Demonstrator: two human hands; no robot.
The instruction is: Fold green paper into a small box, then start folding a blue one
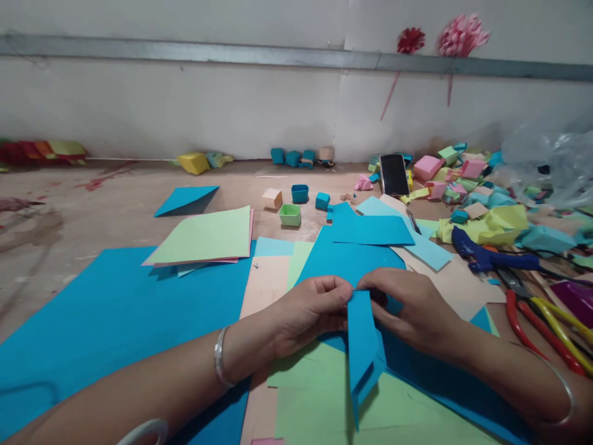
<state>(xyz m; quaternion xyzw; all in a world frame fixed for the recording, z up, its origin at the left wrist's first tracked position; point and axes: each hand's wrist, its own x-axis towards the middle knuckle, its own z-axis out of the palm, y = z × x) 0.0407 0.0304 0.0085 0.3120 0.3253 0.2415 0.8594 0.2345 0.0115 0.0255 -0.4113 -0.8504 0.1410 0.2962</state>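
A folded strip of blue paper (362,340) hangs down between my hands, its lower end bent into angled flaps. The thumb and fingers of my left hand (319,306) pinch its upper left edge. On the other side, my right hand (407,303) grips the top right of the strip, with some fingertips hidden behind the paper. Below and around the hands lie blue sheets (343,262) and light green sheets (315,402). Just beyond them is a smaller blue piece (375,230).
Small folded paper boxes, one of them a green box (290,215), stand further back. Right of my hands lie a blue glue gun (491,253), red-handled pliers (521,315) and a phone (393,175) beside heaped paper pieces. A green sheet stack (208,235) is at left.
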